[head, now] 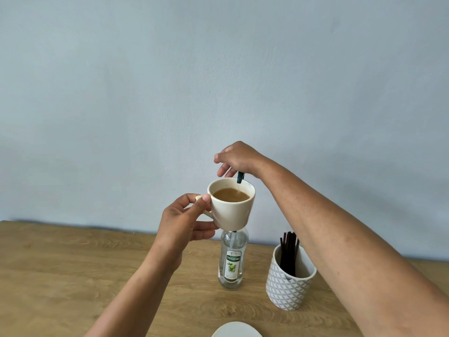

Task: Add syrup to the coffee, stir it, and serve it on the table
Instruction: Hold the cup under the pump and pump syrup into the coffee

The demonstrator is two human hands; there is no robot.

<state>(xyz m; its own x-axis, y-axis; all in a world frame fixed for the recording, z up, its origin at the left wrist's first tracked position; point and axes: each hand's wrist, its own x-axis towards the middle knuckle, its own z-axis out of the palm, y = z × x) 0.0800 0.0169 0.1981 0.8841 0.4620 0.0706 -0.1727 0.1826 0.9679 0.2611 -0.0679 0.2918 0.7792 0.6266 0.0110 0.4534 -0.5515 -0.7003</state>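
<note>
My left hand [184, 220] holds a cream cup [233, 215] by its handle, lifted off the table. Light brown coffee [230, 195] fills most of the cup. The cup hangs right in front of the neck of a clear syrup bottle [232, 261], which stands upright on the table and carries a white and green label. The bottle's dark pump spout [240, 177] points down over the cup's far rim, with a thin stream below it. My right hand [239, 158] sits on top of the pump head, which it hides.
To the right of the bottle, a white and grey patterned holder [286, 290] contains several dark stir sticks [289, 249]. At the bottom edge the rim of a white saucer [237, 330] shows. The wooden table [73, 268] meets a pale blue wall behind.
</note>
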